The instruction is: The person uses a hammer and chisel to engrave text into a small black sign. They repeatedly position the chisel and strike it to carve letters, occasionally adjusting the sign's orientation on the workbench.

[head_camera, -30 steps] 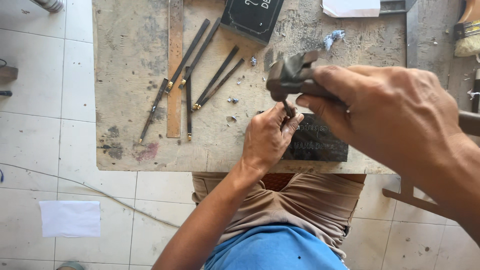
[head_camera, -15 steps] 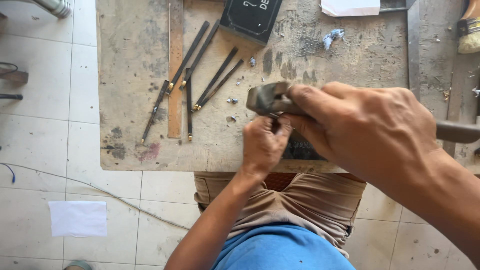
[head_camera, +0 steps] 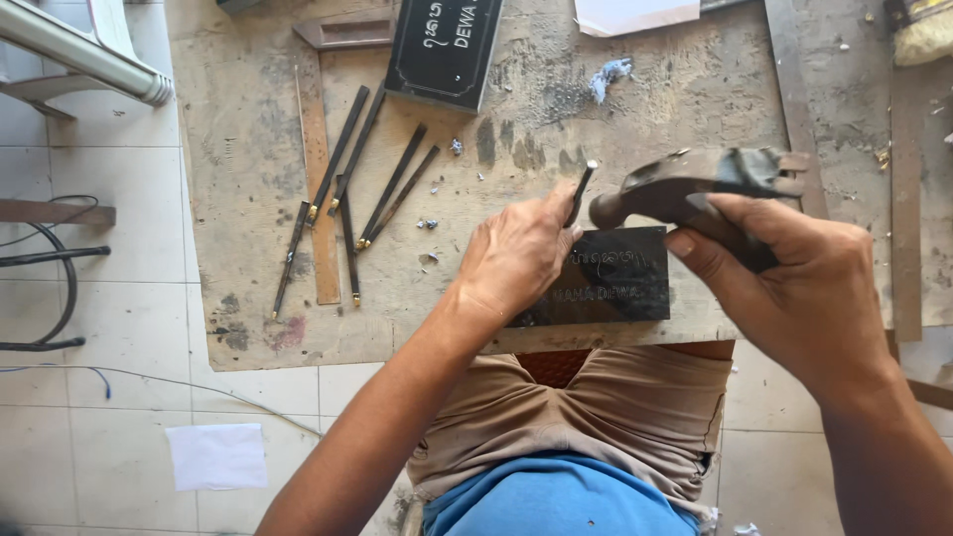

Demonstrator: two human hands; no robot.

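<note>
Head view, chisel (head_camera: 581, 191) pinched in left hand (head_camera: 516, 256) fingers, over dark slab (head_camera: 620, 283)

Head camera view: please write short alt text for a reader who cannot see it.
A person's left hand holds a thin chisel on a dark stone plaque, while the right hand grips a hammer beside the chisel's top. More chisels lie on the worn wooden board.

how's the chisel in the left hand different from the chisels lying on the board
The chisel in the left hand stands nearly upright over the dark plaque, with only its top end showing above the fingers. The spare chisels lie flat on the wooden board, untouched and in full view, fanned out beside a wooden ruler. All are thin dark rods.
</note>
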